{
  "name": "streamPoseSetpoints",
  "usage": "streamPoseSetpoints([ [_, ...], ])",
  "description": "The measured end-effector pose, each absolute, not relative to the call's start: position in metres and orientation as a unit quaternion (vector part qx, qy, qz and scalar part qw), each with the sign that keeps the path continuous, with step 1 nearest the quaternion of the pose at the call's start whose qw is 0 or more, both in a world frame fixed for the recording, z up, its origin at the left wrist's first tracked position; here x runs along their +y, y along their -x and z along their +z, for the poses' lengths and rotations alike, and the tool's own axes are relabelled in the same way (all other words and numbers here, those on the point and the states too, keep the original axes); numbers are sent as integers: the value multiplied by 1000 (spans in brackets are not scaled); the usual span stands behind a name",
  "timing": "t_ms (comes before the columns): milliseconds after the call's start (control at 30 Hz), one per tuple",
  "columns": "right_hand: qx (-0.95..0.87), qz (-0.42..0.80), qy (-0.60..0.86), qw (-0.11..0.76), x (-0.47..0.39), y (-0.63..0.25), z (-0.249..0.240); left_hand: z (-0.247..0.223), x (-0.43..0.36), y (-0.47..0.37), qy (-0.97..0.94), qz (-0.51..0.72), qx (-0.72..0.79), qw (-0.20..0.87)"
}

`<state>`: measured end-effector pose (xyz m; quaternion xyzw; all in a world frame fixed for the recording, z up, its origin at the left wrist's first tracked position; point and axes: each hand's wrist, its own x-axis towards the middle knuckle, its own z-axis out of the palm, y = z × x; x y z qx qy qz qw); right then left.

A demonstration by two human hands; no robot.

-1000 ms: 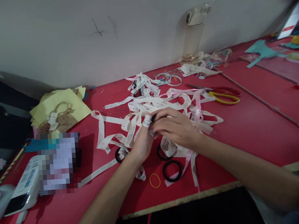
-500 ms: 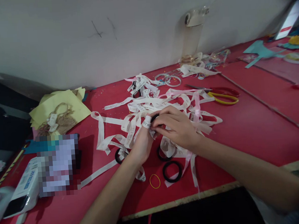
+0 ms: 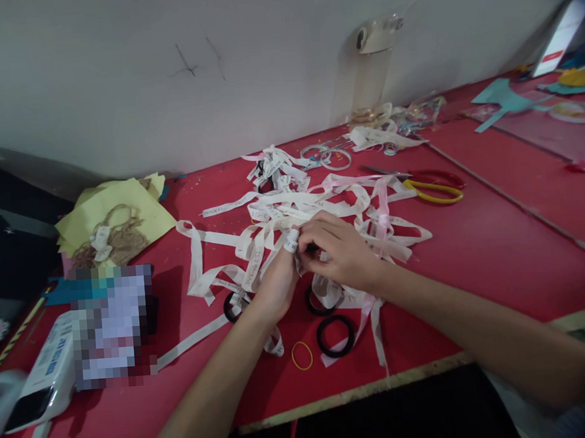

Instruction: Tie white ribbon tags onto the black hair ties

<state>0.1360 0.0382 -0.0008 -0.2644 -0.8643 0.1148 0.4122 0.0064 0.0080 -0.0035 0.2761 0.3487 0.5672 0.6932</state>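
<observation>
Left hand (image 3: 277, 283) and right hand (image 3: 342, 252) meet at mid-bench, fingertips together over a small dark ring (image 3: 313, 249) that is mostly hidden between them; whether each hand truly grips it cannot be told. A turn of white printed ribbon (image 3: 290, 240) is wrapped around one finger of the left hand. Both hands lie on the near edge of a loose tangle of white and pale pink ribbon strips (image 3: 302, 208) spread across the red bench (image 3: 475, 246).

Just near of the hands: a black ring (image 3: 335, 336) lying flat, a second black ring (image 3: 318, 306) partly covered by ribbon, a third (image 3: 232, 306) to the left beneath a ribbon end, and a small yellow elastic band (image 3: 302, 355) near the bench edge.

Right of the tangle: scissors (image 3: 433, 186) with yellow and red handles. Far side, by the wall: clear rings (image 3: 335, 157) and further ribbon scraps. Far left: yellow paper sheets (image 3: 116, 214) carrying a coil of brown twine (image 3: 113, 238). Near left: a white device (image 3: 43, 376) beside a blurred patch. Far right: turquoise paper cut-outs (image 3: 507, 100).
</observation>
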Motion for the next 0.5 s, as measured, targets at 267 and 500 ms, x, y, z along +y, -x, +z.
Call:
streamPoseSetpoints([
  [267, -852, 48, 326, 406, 32, -128, -3, -5, 8, -10, -268, 591, 342, 680],
  [500, -860, -29, 313, 401, 31, -129, -4, -8, 6, -16, -241, 623, 349, 657],
])
